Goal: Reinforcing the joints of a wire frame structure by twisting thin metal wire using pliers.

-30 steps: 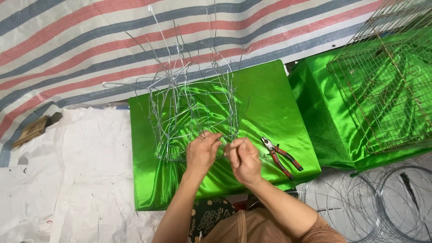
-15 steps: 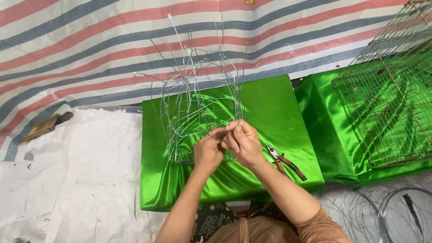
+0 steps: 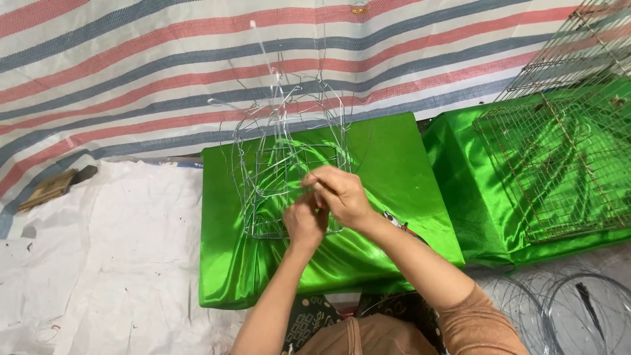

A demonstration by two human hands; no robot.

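Both hands, left (image 3: 303, 222) and right (image 3: 342, 194), fingers pinched on wire frame (image 3: 276, 171), apparently empty, atop green cloth (image 3: 394, 164).

Thin, bright silvery metal wire frame (image 3: 289, 177) is glinting over a glossy, smooth green satin cloth (image 3: 394, 164). Rusty, dull metal wire mesh panel (image 3: 559, 171) is lying on similar shiny cloth. A striped woven plastic tarpaulin (image 3: 131, 72) is looking coarse and matt.
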